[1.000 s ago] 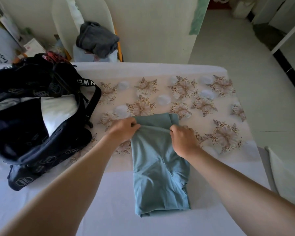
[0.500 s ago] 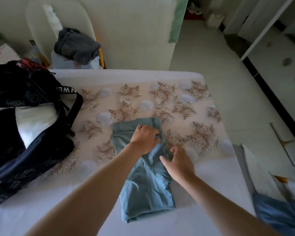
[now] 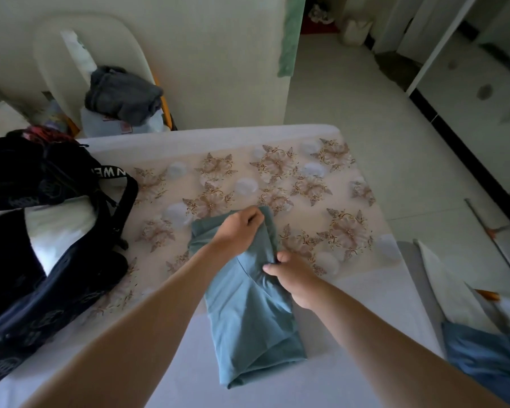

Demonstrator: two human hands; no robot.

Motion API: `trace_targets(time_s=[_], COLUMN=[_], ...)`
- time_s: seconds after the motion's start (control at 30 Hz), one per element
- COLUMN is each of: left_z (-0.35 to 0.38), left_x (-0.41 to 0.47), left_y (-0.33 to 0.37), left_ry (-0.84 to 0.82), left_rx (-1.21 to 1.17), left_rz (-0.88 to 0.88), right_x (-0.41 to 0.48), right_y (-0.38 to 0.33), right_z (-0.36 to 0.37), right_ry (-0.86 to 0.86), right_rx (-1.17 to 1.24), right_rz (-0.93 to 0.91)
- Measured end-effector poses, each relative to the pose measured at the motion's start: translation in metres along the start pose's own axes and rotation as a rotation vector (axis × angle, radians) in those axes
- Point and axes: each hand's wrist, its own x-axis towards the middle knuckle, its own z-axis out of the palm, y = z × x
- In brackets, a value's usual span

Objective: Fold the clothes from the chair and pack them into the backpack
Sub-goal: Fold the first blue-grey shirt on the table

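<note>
Lengthways near-to-far, folded teal garment [image 3: 248,319], left hand [image 3: 237,231] and right hand [image 3: 295,278] clenched on its far half.

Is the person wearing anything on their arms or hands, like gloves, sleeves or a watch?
No. The left hand and right hand are bare, with no gloves and no rings that I can make out. The left forearm and right forearm are bare too, right to the bottom edge of the picture: no sleeve, watch or bracelet shows.
</note>
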Motion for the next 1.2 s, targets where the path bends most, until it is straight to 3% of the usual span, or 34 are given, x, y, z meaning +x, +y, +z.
trace_targets(time_s=[0.17, 0.3, 0.37, 0.47, 0.53, 0.6, 0.7, 0.8, 0.87, 0.97, 1.03, 1.07, 1.13, 1.2], left_z=[0.031, 0.062, 0.071, 0.068, 0.062, 0.061, 0.066, 0.068, 0.065, 0.063, 0.066, 0.067, 0.071, 0.074], left_x=[-0.011, -0.061, -0.085, -0.11, -0.129, -0.151, -0.182, -0.204, -0.216, -0.231, -0.242, -0.247, -0.253, -0.255], left_y=[-0.009, -0.021, -0.034, -0.047, -0.048, -0.049, -0.06, -0.079, -0.087, -0.089, -0.091, -0.092, -0.097, -0.098], left_ry=[0.153, 0.253, 0.248, 0.218, 0.193, 0.099, -0.158, -0.196, -0.126, -0.005, -0.002, -0.031, -0.077, -0.079], left_rx=[0.506, 0.515, 0.501, 0.463, 0.425, 0.433, 0.591, 0.7, 0.651, 0.572, 0.594, 0.63, 0.67, 0.669], left_rz=[0.211, 0.408, 0.408, 0.268, 0.237, 0.309, 0.415, 0.466, 0.475, 0.523, 0.528, 0.511, 0.479, 0.453], right_x=[0.003, -0.018, -0.033, -0.054, -0.064, -0.07, -0.069, -0.073, -0.078, -0.087, -0.094, -0.098, -0.103, -0.104], right_y=[0.026, 0.034, 0.038, 0.043, 0.048, 0.048, 0.045, 0.056, 0.066, 0.079, 0.087, 0.093, 0.105, 0.112], right_z=[-0.007, -0.006, -0.002, 0.003, 0.005, 0.007, 0.007, 0.007, 0.006, 0.01, 0.013, 0.015, 0.016, 0.012], right_ry=[0.151, 0.377, 0.452, 0.286, 0.241, 0.294, 0.343, 0.29, 0.341, 0.4, 0.257, 0.137, -0.096, -0.108], right_rx=[-0.306, -0.579, -0.576, -0.559, -0.504, -0.412, -0.28, -0.565, -0.854, -1.098, -1.202, -1.251, -1.326, -1.448], right_rz=[0.006, -0.279, -0.318, -0.141, -0.175, -0.234, -0.126, -0.031, -0.146, -0.6, -0.806, -0.802, -0.618, -0.566])
